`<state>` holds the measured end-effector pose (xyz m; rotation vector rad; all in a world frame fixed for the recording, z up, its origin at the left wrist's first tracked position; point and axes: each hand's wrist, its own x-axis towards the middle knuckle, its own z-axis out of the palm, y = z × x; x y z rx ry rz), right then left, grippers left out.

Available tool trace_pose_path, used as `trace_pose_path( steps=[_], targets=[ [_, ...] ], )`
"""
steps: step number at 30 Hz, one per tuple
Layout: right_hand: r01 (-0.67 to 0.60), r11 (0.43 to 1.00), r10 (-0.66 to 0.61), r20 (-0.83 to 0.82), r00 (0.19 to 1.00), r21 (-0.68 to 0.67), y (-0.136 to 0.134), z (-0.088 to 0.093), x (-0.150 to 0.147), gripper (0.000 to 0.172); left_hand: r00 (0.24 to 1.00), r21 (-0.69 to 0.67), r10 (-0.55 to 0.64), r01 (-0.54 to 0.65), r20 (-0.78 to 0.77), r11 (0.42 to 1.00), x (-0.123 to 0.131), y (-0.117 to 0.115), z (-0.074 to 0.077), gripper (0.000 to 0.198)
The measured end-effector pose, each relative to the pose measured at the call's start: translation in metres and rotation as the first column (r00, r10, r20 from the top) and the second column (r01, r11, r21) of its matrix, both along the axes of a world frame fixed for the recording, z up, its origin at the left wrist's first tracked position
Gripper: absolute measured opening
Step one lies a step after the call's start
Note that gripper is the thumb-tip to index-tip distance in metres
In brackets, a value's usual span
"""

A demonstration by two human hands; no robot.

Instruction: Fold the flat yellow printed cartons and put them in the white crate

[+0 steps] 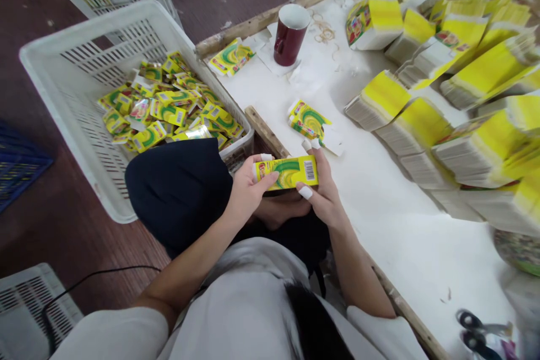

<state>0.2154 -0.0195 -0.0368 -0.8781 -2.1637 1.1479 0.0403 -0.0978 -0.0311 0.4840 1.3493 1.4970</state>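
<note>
A small yellow-and-green carton (291, 172) with a barcode at its right end lies level between my two hands, over my lap. My left hand (248, 183) grips its left end, thumb across the printed face. At the other end, my right hand (324, 188) holds the carton near the barcode, fingers behind and thumb at the lower edge. White tape wraps several fingertips. Just beyond, a flattened yellow carton (310, 120) rests on the white tabletop (371, 202).
To the left stands a white plastic crate (46, 62) with many filled cartons (169, 107). A maroon mug (290, 39) is at the table's back. Stacked flat cartons (459, 118) crowd the right side; scissors (476, 329) lie lower right. A wooden edge strip (265, 132) borders the table.
</note>
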Motion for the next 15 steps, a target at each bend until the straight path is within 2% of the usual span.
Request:
trace_pose_path(
  steps=[3, 6, 8, 11, 13, 15],
  targets=[
    [0.019, 0.999, -0.022, -0.050, 0.999, -0.049, -0.002, -0.002, -0.001, 0.072, 1.000, -0.006, 0.006, -0.006, -0.007, 1.000, 0.001, 0.000, 0.000, 0.044],
    [0.090, 0.990, -0.099, -0.078, 0.992, -0.113, -0.005, -0.007, -0.005, 0.067, 1.000, -0.002, -0.002, 0.002, -0.019, 1.000, 0.002, 0.000, 0.000, 0.045],
    [0.174, 0.982, -0.177, -0.044, 0.983, -0.077, -0.008, -0.011, -0.009, 0.062, 1.000, -0.002, 0.007, -0.007, -0.025, 1.000, 0.004, -0.001, 0.000, 0.045],
    [0.244, 0.968, -0.245, 0.001, 0.970, 0.062, -0.010, -0.015, -0.014, 0.059, 0.999, 0.001, 0.026, -0.026, -0.026, 1.000, 0.009, -0.003, 0.000, 0.044],
    [0.212, 0.973, -0.214, 0.016, 0.977, 0.092, -0.006, -0.013, -0.014, 0.062, 0.999, 0.005, 0.023, -0.022, -0.027, 1.000, 0.009, -0.003, 0.000, 0.044],
    [0.146, 0.988, -0.146, 0.011, 0.989, 0.052, 0.005, -0.007, -0.009, 0.067, 0.999, 0.021, 0.036, -0.035, -0.035, 0.999, 0.001, 0.000, 0.000, 0.044]
  ],
)
